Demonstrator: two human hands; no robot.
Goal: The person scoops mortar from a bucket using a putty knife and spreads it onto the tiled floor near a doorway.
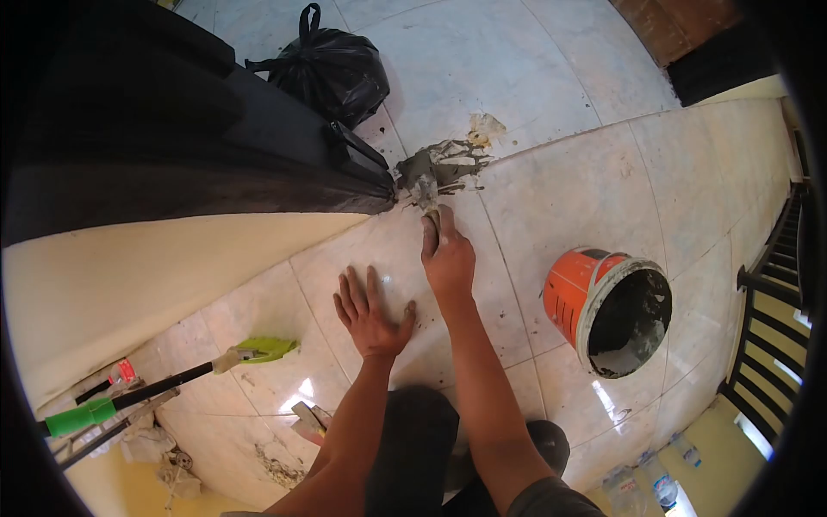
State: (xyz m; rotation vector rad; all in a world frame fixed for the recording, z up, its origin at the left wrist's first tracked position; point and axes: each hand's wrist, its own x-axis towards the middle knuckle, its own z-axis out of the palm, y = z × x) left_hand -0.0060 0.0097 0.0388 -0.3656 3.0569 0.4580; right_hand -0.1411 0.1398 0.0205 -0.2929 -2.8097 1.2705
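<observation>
My right hand (450, 263) grips the handle of a putty knife (424, 191), its blade smeared with grey mortar. The blade rests on a patch of wet mortar (461, 164) on the floor, at the foot of the dark door frame (258, 172). My left hand (376, 320) lies on the pale tile floor (551, 215) with its fingers spread and nothing in it. To the right stands an orange bucket (568, 289), tilted in view, with grey mortar coating its inside.
A knotted black plastic bag (332, 73) sits beyond the frame. At lower left are a green-gripped pole (129, 396), a lime-green tool head (267, 348) and a trowel (308, 420). A black railing (775, 319) runs along the right, with plastic bottles (659, 482) near it.
</observation>
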